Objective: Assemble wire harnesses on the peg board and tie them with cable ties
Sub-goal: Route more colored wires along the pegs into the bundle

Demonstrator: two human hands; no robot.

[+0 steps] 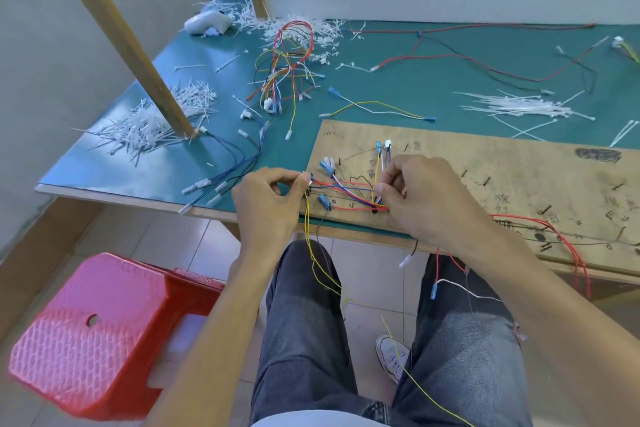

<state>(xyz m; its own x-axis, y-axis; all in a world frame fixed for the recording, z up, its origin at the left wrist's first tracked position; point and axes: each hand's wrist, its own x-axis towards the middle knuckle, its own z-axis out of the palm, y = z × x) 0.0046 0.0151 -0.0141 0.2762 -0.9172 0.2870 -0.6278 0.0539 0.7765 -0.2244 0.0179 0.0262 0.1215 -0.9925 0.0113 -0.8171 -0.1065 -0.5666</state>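
Note:
A wooden peg board point(485, 163) lies on the green table, marked with pen lines and set with dark pegs. A wire bundle point(346, 189) of red, blue, yellow and white wires with blue and white terminals runs across its left end. My left hand point(266, 204) pinches the bundle's left end at the board's left edge. My right hand point(419, 194) grips the wires near a peg at the board's front. Yellow wires point(318, 263) hang from the left hand down over my lap. A heap of white cable ties point(519, 106) lies behind the board.
Finished harnesses point(287, 69) and cut tie scraps point(152, 121) litter the green table point(173, 80). A slanted wooden post point(138, 55) stands at the left. Long red and black wires point(485, 62) lie at the back right. A red plastic stool point(100, 333) stands beside my left knee.

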